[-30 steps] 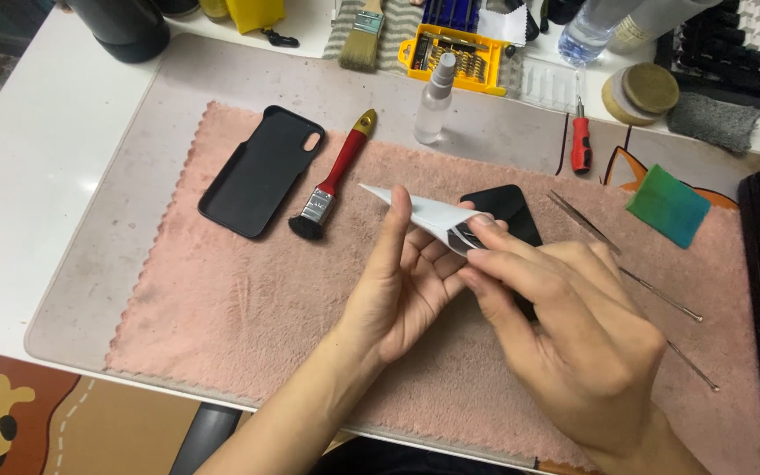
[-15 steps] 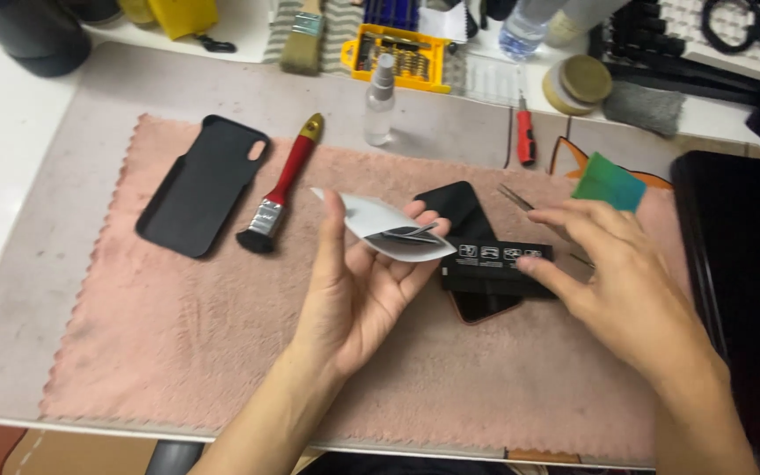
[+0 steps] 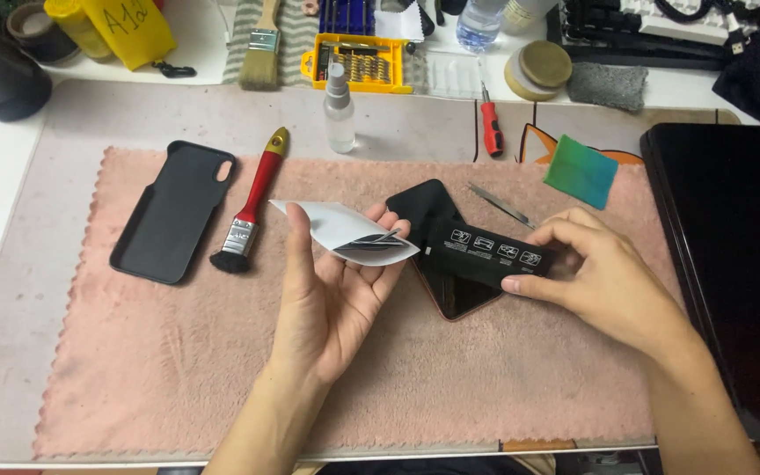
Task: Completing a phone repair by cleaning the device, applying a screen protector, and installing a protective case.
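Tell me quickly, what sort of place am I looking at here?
Most likely a phone-repair bench: a yellow screwdriver bit set, metal tweezers and a red-handled brush lie around a pink work cloth, where a phone lies under both hands.

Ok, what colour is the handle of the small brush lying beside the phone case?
Red with a gold tip, brush, clearest in the head view.

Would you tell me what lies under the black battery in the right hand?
A dark phone lies on the pink cloth beneath the battery. The battery and right hand cover its middle and right side.
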